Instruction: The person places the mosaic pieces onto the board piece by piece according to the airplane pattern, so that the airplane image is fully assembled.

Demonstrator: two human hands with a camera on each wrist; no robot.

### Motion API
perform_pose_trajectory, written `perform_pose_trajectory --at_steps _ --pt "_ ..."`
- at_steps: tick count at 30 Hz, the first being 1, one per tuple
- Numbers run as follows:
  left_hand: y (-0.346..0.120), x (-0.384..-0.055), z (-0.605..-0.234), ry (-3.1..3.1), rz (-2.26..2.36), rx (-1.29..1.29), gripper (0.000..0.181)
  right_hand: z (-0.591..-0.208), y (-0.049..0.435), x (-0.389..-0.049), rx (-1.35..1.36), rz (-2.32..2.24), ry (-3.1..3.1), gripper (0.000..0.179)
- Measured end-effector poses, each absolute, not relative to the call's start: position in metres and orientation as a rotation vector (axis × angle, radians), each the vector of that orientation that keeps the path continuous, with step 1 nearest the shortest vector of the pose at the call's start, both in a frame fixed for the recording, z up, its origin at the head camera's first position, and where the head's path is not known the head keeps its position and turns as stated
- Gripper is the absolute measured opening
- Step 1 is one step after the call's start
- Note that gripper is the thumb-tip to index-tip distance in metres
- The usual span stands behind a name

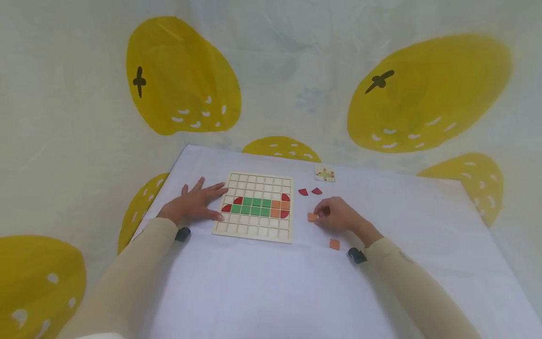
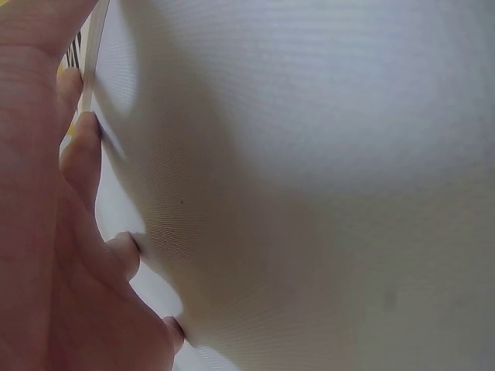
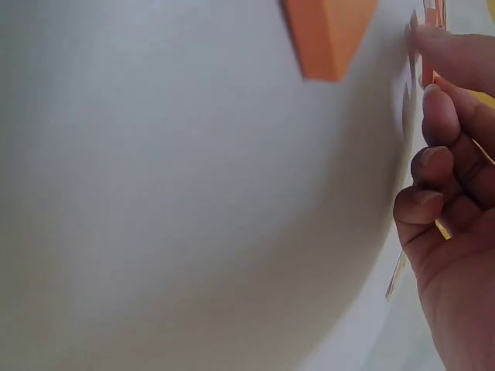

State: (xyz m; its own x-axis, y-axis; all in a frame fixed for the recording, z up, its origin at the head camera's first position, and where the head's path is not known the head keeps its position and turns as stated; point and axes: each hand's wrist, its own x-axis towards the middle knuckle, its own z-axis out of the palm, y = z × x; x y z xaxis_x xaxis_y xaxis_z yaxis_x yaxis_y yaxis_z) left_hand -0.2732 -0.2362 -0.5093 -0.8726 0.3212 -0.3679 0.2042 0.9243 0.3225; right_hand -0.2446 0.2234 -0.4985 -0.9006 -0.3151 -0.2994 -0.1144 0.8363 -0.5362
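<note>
A pale grid board [image 1: 250,230] lies on the white table. Across its middle run several green square tiles [image 1: 256,202], then orange square tiles at their right end, with red quarter-circle pieces [image 1: 238,201] at both ends. My left hand [image 1: 195,202] rests with spread fingers at the board's left edge, its thumb and fingertips touching the border. To the right of the board, my right hand [image 1: 338,215] pinches an orange square tile [image 1: 312,217] between thumb and fingers, close over the table. In the right wrist view that tile [image 3: 428,66] shows edge-on at the fingertips.
Another orange tile [image 1: 334,244] lies nearer me, below the right hand. Two loose red quarter-circle pieces [image 1: 316,191] sit beyond that hand. Behind them is a small picture card [image 1: 324,173]. A curtain with yellow fruit prints [image 1: 182,75] hangs behind the table [image 1: 262,292].
</note>
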Motion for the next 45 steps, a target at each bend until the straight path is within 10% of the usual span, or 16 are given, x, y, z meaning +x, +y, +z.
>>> perform_pose_trajectory --at_steps 45 --pt "-0.235 -0.274 -0.509 2.671 0.360 0.368 0.108 -0.492 0.137 -0.269 -0.444 -0.913 2.639 0.026"
